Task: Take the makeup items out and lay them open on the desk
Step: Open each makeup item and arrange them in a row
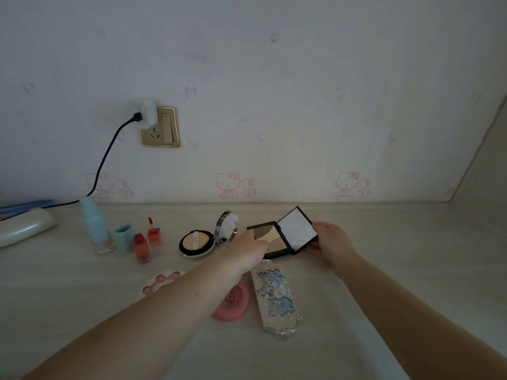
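Pale wood-grain desk (356, 311) fills the near view, with both bare forearms reaching forward across it. Nearest between the arms lies an ornate embossed palette (275, 298), closed, with a round pink compact (233, 304) just beside it on the left, partly under the left forearm. A white dish-like item with pink beads (160, 282) sits further left, also partly hidden by that arm.

Beyond these, both hands meet on a black square palette (285, 235), which is open with its mirrored lid raised. The left hand (251, 248) curls its fingers over the near left corner of the powder tray, gripping it. The right hand (330, 242) pinches the right edge of the lid between thumb and fingers.

Left of the palette rests an open cushion compact (197, 242), its lid standing up. Further left stand two red lip tints (148, 241), one with its wand out, then a small blue cap (124, 237) and a tall blue bottle (96, 229). A white case (24, 226) lies at the far left edge.

Behind, a black cable (104, 160) climbs the papered wall to a gold socket plate (160, 127).
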Tool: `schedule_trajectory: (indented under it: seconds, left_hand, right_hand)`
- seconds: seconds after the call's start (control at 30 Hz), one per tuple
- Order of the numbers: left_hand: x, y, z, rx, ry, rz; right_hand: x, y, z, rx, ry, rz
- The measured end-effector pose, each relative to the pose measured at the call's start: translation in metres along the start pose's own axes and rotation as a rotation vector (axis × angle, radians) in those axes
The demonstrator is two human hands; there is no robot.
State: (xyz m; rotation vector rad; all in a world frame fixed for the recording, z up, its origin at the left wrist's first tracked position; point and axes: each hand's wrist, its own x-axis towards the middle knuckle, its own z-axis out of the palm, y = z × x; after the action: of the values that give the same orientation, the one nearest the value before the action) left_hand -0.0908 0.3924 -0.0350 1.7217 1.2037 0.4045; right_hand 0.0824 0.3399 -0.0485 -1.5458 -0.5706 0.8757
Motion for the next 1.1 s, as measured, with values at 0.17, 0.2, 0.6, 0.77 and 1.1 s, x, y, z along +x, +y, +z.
schedule_trajectory:
  seconds: [0.17,0.2,0.6,0.77,1.1]
  left_hand:
    - [-0.005,0.0,-0.002,-0.023,-0.006,0.01]
    - [-0.006,0.0,-0.003,-0.032,-0.006,0.013]
    - [-0.026,0.005,-0.011,-0.069,0.013,0.075]
    - [-0.04,0.008,-0.024,-0.051,-0.008,0.139]
    - [-0.09,-0.029,-0.117,-0.009,0.145,0.163]
  right_hand:
    - [-0.001,0.001,-0.005,0.026,-0.014,-0.004]
    - [0.0,0.001,-0.005,0.026,-0.011,-0.002]
    - [-0.013,-0.006,-0.013,-0.287,0.043,-0.086]
    - [-0.035,-0.019,-0.004,-0.396,-0.004,-0.139]
    - [-0.108,-0.039,0.076,-0.594,-0.251,-0.419]
